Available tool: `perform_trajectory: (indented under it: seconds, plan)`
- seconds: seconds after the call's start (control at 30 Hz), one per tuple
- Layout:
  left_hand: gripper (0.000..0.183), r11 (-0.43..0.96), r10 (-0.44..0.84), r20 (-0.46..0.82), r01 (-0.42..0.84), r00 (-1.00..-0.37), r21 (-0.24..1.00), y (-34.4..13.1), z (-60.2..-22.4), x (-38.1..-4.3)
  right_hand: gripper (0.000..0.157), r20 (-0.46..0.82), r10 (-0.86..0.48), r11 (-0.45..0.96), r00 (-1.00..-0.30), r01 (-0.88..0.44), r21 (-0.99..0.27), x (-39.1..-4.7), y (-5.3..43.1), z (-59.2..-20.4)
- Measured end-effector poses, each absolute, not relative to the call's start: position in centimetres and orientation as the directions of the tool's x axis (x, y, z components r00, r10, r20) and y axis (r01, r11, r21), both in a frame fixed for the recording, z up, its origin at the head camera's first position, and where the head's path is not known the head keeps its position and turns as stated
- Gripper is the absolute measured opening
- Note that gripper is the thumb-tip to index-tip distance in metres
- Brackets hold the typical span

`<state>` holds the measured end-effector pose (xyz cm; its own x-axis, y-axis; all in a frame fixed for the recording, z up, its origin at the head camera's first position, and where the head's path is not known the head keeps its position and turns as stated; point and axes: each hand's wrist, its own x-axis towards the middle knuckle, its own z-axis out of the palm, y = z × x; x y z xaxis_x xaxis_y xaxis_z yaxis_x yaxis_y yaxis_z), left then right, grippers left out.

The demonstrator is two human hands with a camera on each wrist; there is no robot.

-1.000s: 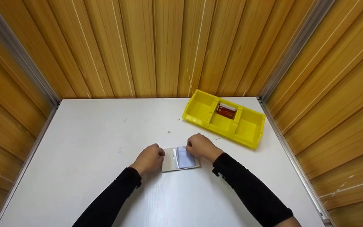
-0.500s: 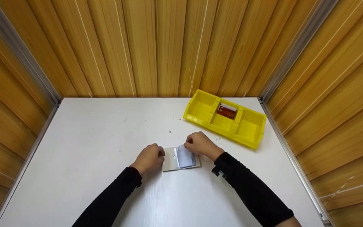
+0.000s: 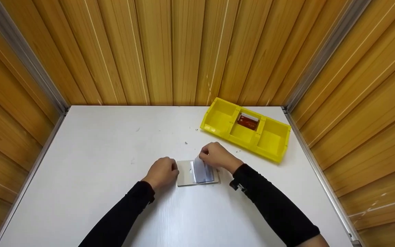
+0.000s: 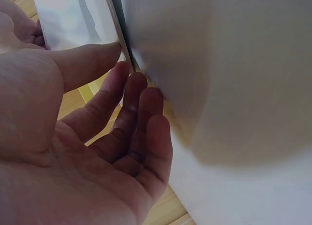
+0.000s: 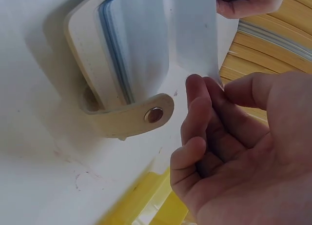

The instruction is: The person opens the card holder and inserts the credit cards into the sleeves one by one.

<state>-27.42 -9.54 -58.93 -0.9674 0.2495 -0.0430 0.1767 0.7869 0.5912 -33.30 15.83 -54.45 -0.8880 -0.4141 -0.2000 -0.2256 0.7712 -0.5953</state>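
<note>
A cream card holder (image 3: 184,174) lies open on the white table, its clear bluish card sleeves (image 3: 204,175) stacked on the right half. My left hand (image 3: 162,172) pinches the holder's left edge between thumb and fingers, as the left wrist view shows. With thumb and index finger, my right hand (image 3: 217,156) pinches the far corner of one clear sleeve (image 5: 195,32), which is lifted and bent up off the stack. In the right wrist view a cream strap (image 5: 112,123) with a round metal snap (image 5: 154,115) sticks out from the holder's side.
A yellow three-compartment tray (image 3: 230,140) stands at the back right, beyond the right hand. Red and white cards (image 3: 248,122) sit in its middle compartment. Wood-look panels (image 3: 156,51) wall the table (image 3: 108,144) at the back and both sides.
My right hand has moved slightly up and left, raising the pinched sleeve further from the stack. The left hand stays at the holder's left edge.
</note>
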Motion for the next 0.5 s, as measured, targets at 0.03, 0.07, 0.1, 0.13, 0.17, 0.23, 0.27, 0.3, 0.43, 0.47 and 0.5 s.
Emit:
perform_trajectory:
  seconds: [0.03, 0.07, 0.1, 0.13, 0.17, 0.23, 0.27, 0.3, 0.43, 0.47, 0.5]
  plan:
    - [0.011, 0.788, 0.250, -0.044, 0.177, -0.967, 0.590, -9.5, -59.0, -27.4, 0.026, -0.206, -0.413, 0.773, -0.887, -0.222, -0.595, -33.3, 15.7, -54.5]
    - [0.011, 0.789, 0.250, -0.045, 0.176, -0.967, 0.589, -9.5, -59.0, -27.4, 0.027, -0.210, -0.415, 0.774, -0.885, -0.222, -0.593, -33.3, 15.7, -54.5]
    - [0.011, 0.790, 0.249, -0.045, 0.176, -0.967, 0.588, -9.5, -59.0, -27.4, 0.027, -0.212, -0.419, 0.776, -0.883, -0.227, -0.588, -33.3, 15.6, -54.5]
    - [0.012, 0.790, 0.247, -0.049, 0.172, -0.968, 0.588, -9.5, -59.0, -27.4, 0.028, -0.208, -0.425, 0.776, -0.881, -0.236, -0.585, -33.2, 15.5, -54.5]
    - [0.012, 0.791, 0.245, -0.050, 0.170, -0.968, 0.588, -9.5, -59.0, -27.4, 0.028, -0.201, -0.433, 0.772, -0.878, -0.247, -0.586, -33.2, 15.4, -54.5]
    - [0.012, 0.789, 0.245, -0.050, 0.169, -0.968, 0.591, -9.6, -58.9, -27.3, 0.029, -0.184, -0.458, 0.763, -0.869, -0.279, -0.583, -33.1, 15.2, -54.4]
    - [0.012, 0.788, 0.246, -0.051, 0.169, -0.968, 0.592, -9.6, -58.9, -27.3, 0.030, -0.175, -0.473, 0.757, -0.863, -0.297, -0.582, -33.0, 15.1, -54.4]
    - [0.013, 0.787, 0.247, -0.051, 0.169, -0.968, 0.593, -9.6, -58.9, -27.3, 0.030, -0.168, -0.486, 0.752, -0.857, -0.312, -0.581, -33.0, 15.0, -54.4]
    - [0.013, 0.780, 0.254, -0.053, 0.172, -0.966, 0.602, -9.7, -58.8, -27.3, 0.030, -0.148, -0.530, 0.733, -0.835, -0.363, -0.575, -32.8, 14.6, -54.4]
    - [0.013, 0.778, 0.255, -0.053, 0.173, -0.965, 0.604, -9.7, -58.8, -27.3, 0.030, -0.142, -0.538, 0.731, -0.831, -0.376, -0.569, -32.8, 14.5, -54.5]
    - [0.013, 0.776, 0.257, -0.049, 0.176, -0.965, 0.606, -9.8, -58.8, -27.3, 0.029, -0.135, -0.545, 0.729, -0.828, -0.388, -0.564, -32.8, 14.4, -54.6]
